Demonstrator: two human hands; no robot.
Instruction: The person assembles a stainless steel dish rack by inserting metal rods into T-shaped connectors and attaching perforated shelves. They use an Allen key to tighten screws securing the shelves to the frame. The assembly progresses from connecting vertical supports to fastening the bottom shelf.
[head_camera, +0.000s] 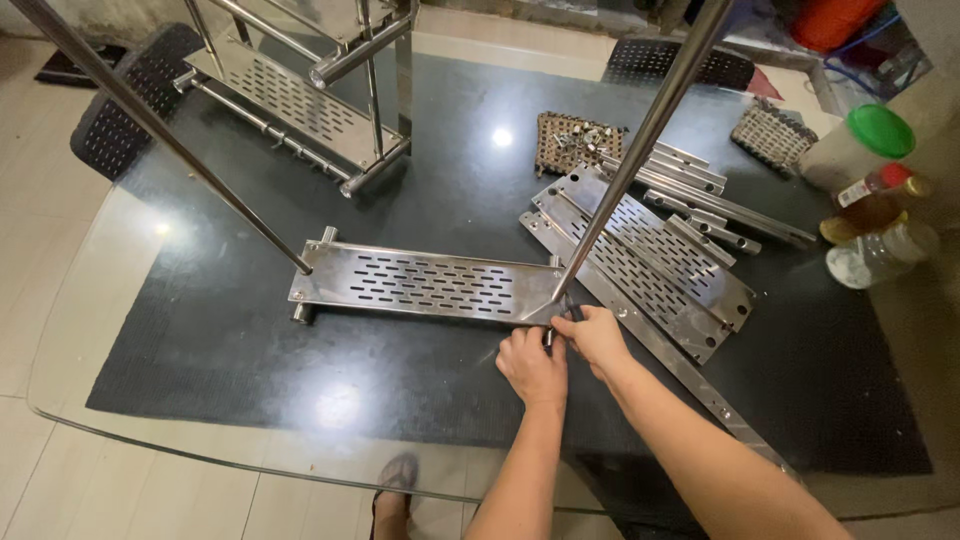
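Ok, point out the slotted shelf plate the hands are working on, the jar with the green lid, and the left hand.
Slotted shelf plate (425, 283), head view, middle of its slotted face.
Jar with green lid (880, 130), head view, on the lid.
Left hand (531, 366), head view, back of the hand.

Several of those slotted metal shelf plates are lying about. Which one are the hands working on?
The single slotted plate lying flat mid-table, with an upright tube at each end. Both hands, left hand and right hand, meet at its right corner. The other plates lie stacked, untouched, further right.

Both forearms bare, no sleeves; left grip (531, 366) and right grip (597, 337) ungloved, ringless.
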